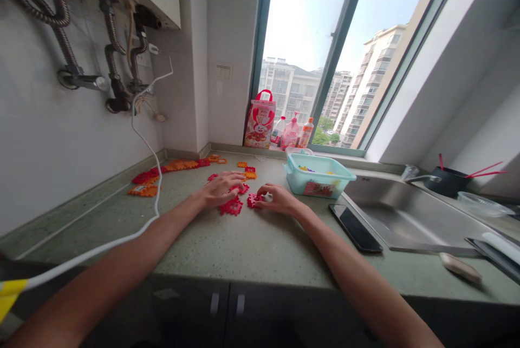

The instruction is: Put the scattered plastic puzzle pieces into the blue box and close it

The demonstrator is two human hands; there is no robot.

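My left hand [221,188] rests over a small pile of red interlocking plastic pieces [232,206], its fingers stretched out and apart. Its fingertips hide part of the pile. Just to the right, my right hand [280,199] pinches another red interlocking piece [252,201] at the countertop. A small white thing [267,197] shows by its fingers; what it is I cannot make out. Beyond my hands lie a few loose orange pieces [251,176] and red ones. A longer spread of orange and red pieces [179,165] runs along the wall at the left.
A light-blue plastic bin [317,188] holding some colored pieces stands right of my hands. Beside it lie a black phone [355,228] and the steel sink [406,218]. A white cable [156,196] crosses the counter at left. Bottles [290,134] stand on the windowsill.
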